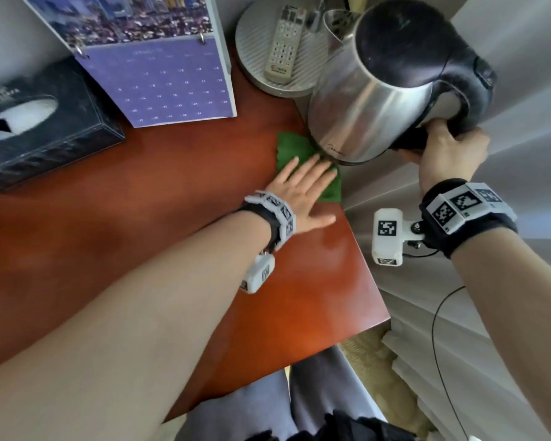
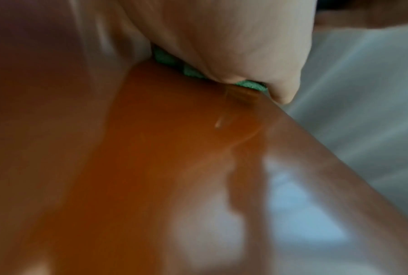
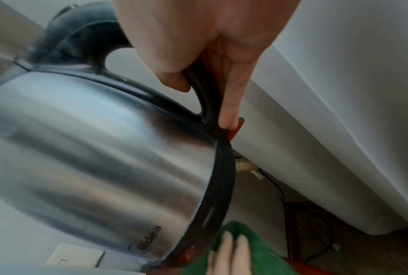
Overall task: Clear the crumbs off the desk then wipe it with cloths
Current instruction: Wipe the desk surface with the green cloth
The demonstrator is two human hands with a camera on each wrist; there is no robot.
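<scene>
Curled round the black handle, the right hand [image 1: 449,148] holds the kettle [image 1: 382,87] lifted and tilted above the back right corner of the desk [image 1: 159,198], apparently to free the patch it would otherwise cover. Meanwhile the left hand [image 1: 303,189] lies flat with straight, spread fingers pressing the cloth [image 1: 295,151] onto the wood; it grips nothing, only pushes down.

Largest here is the desk, a smooth reddish-brown top glossy enough to mirror pale window light in the left wrist view. No crumbs can be made out on it, so the job looks to be in its wiping stage.

Next, the kettle is a rounded brushed-steel body with a black plastic lid, handle and base ring, its bottom edge hanging just above the cloth.

A dark tissue box [image 1: 39,128] and a purple calendar [image 1: 159,81] stand along the back, the calendar propped upright, likely left where they don't block the wiping. A round grey ribbed tray [image 1: 258,74] carries a white remote [image 1: 283,46].

Smallest, the cloth is green, fuzzy and soft, reaching partly under the kettle near the desk's right edge.
</scene>
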